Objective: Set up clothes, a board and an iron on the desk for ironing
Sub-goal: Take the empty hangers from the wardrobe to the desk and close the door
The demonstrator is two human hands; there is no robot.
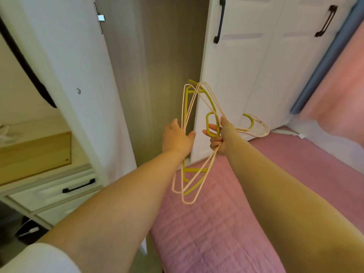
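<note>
Clothes for the ironing are not appearing anywhere in my view now, and also the board, the iron and the desk are not showing. What I am holding instead is a bunch of empty hangers (197, 134), one yellow-green plastic hanger and a few thin cream ones, in front of the open wardrobe (157, 75).

My right hand (220, 138) is gripping the bunch near the necks, with the fingers curled around them, and the hooks are pointing out to the right, toward the white wardrobe door (246, 75). My left hand (178, 137) is reaching to the bunch with the fingers mostly straight and the thumb spread; it is touching the cream wires at their left side, but I cannot tell if it is really closing on them. The lower ends of the hangers are hanging down above the pink quilted bed cover (206, 223).

I am judging that I am in an early, side step of the task: I am dealing with the hangers, probably to put them away inside the wardrobe, so the setting up itself is hardly begun. The inside of the wardrobe that I can see is bare brown panel, no rail is visible.

The next move is asking for care, because the hangers are tangled and of different shapes. I should be steadying the bunch with the left hand, keeping the hooks together, and guiding them through the gap between the doors without catching the door edge. At my left a white drawer unit (59, 194) with a black handle is standing.
</note>
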